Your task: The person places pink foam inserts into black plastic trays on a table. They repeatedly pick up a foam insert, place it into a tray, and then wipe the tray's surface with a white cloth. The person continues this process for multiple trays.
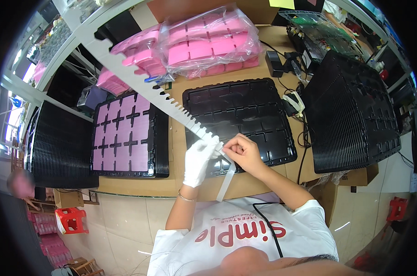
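My left hand, in a white glove, is closed around the near end of a long white strip with notches along one edge. The strip slants away to the far left. My right hand is bare and pinches at that same end, touching the gloved fingertips. From between my hands a narrow, pale translucent strip hangs down toward my shirt; it looks like tape or backing film. Below the hands lies a black plastic tray with moulded dividers.
At left, a black tray holds pink sheets, beside a tall stack of black trays. Bagged pink foam pieces lie at the back. Another tray stack stands right, near loose cables and a black adapter.
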Demonstrator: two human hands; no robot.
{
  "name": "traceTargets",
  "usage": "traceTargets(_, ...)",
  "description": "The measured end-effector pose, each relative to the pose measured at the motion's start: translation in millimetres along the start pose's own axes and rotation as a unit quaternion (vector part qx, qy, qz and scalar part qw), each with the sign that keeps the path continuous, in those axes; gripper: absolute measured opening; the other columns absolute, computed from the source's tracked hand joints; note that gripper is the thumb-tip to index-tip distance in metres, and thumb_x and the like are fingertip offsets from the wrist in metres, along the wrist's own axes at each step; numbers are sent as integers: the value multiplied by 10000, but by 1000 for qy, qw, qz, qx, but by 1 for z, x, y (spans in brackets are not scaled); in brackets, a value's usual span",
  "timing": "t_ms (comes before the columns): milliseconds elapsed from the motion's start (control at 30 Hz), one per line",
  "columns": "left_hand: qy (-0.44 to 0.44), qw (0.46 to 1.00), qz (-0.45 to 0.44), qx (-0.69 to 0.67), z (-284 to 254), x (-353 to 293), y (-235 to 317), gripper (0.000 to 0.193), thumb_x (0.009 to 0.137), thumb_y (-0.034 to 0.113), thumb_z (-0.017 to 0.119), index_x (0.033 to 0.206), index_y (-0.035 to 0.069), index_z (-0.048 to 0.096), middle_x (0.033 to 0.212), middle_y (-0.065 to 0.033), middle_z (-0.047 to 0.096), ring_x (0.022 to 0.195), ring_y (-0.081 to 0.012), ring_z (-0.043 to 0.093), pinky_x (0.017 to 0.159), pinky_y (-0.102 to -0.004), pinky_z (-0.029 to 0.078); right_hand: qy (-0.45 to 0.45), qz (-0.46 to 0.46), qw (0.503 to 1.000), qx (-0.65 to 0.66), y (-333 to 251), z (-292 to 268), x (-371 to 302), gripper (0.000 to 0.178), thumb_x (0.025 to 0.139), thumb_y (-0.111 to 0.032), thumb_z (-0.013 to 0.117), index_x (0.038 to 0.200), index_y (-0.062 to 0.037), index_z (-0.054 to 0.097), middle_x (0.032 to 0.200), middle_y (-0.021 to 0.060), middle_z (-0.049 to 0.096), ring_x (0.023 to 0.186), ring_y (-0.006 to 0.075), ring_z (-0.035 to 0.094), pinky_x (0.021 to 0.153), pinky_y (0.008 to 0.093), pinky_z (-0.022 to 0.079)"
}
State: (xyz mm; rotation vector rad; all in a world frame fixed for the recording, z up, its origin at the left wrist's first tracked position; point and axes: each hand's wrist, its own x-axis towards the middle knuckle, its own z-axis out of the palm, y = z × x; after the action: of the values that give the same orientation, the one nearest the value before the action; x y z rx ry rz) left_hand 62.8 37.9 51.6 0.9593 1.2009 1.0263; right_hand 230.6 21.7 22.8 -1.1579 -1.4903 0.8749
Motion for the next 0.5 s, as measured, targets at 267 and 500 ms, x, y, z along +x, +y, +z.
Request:
traceTargets(267,-15,1000,-3,5,4,12,-26,165,913,164,681,952,5,665,881,-54,682,726,-86,612,647,-214,482,12,-190,979,-74,-5,-14,-12,108,761,-16,756,840,-40,685,702,51,538,571,145,496,514,276,406)
traceTargets(500,-10,1000,-21,-2,0,13,-24,221,917,152,677,1057,-11,623,894,-53,668,804,-112,650,657,-220,487,70,14,983,-168,85,-122,108,98,788,-141,728,826,-58,692,748,50,546,630,153,517,587,289,427)
